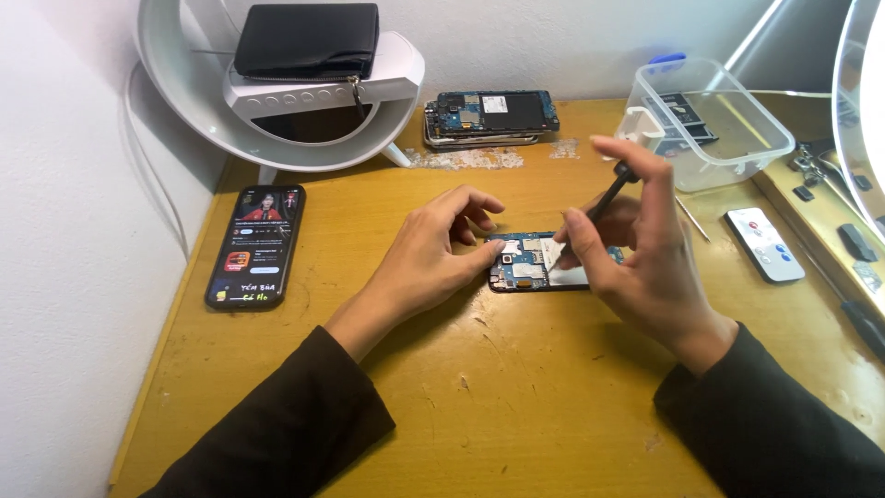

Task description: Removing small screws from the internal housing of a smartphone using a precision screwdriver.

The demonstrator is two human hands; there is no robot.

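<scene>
Black slim tool (608, 195) in right hand's (636, 249) closed grip; left hand (433, 254) open, fingertips steadying bare blue circuit-board phone (535, 267)

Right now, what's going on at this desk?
A person sits at a yellow wooden desk working on an opened phone with its circuit board exposed. The left hand steadies the phone's left end, while the right hand holds a thin black tool angled down onto the board. Another stripped phone lies farther back, a lit smartphone sits to the left, and a clear plastic box stands at right.
</scene>
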